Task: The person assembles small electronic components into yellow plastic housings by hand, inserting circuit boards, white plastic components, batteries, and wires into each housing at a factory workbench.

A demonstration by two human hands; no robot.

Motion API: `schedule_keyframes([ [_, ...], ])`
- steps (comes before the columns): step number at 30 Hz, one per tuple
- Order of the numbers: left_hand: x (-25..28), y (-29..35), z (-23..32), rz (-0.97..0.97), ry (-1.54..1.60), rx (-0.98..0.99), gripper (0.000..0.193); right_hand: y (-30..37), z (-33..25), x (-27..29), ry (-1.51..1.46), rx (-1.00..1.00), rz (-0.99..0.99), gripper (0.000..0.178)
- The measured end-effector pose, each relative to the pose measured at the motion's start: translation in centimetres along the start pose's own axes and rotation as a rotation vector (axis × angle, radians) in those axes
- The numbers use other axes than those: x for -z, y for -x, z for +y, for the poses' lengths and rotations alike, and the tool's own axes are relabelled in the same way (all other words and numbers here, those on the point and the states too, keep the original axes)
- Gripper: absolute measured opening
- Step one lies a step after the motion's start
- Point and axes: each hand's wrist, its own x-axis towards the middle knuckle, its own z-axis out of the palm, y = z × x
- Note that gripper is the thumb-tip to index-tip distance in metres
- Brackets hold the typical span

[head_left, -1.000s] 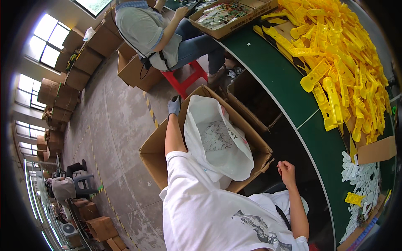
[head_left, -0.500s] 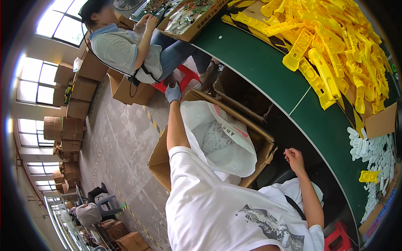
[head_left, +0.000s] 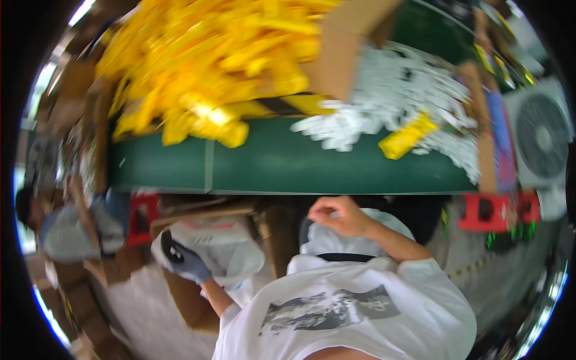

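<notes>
My left hand (head_left: 191, 265), in a grey glove with a black area near the fingers, is over a white plastic bag (head_left: 237, 255) standing in an open cardboard box (head_left: 186, 303). Blur hides how its fingers are set and whether they hold anything. My bare right hand (head_left: 345, 217) hovers above my lap, just off the table's near edge. Its fingers curl in toward the thumb around a small gap, and nothing shows in them.
On the green table (head_left: 270, 162) lie a heap of yellow plastic parts (head_left: 210, 54) and a pile of small white pieces (head_left: 408, 84). One yellow part (head_left: 408, 135) rests on the white pile. A cardboard flap (head_left: 339, 57) separates them. A seated person (head_left: 84, 225) is at left; red stool (head_left: 495, 211) at right.
My view has swung right to face the table. My left hand has come from beyond the box's far side to over the bag. My right hand stays curled near the table edge.
</notes>
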Motion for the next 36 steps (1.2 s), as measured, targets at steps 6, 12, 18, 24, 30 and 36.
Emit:
schedule_keyframes([
  [6, -6.4, 8.4, 16.7, -0.72, 0.478, -0.938, 0.023, 6.9, -10.4, 12.4, 0.293, 0.306, 0.46, 0.011],
  [12, -14.1, 13.7, 32.2, -1.024, 0.934, -1.571, 0.029, 12.7, -9.2, 26.8, 0.591, 0.103, 1.304, 0.014],
  [18, -16.9, 11.6, 40.2, -1.283, 0.872, -1.717, 0.037, 10.6, -6.6, 31.5, 1.121, -0.061, 0.89, 0.026],
  [24, -18.8, 9.7, 45.2, -1.307, 0.842, -1.292, 0.033, 12.6, -9.5, 34.2, 0.92, 0.112, 0.979, 0.028],
  [30, -17.2, 8.3, 48.5, -1.325, 0.783, -0.982, 0.024, 9.5, -15.4, 37.2, 0.762, 0.051, 0.874, 0.034],
  [36, -19.7, 10.8, 42.7, -1.204, -0.007, -1.214, 0.049, 9.8, -21.4, 37.6, 0.696, 0.072, 0.704, 0.032],
])
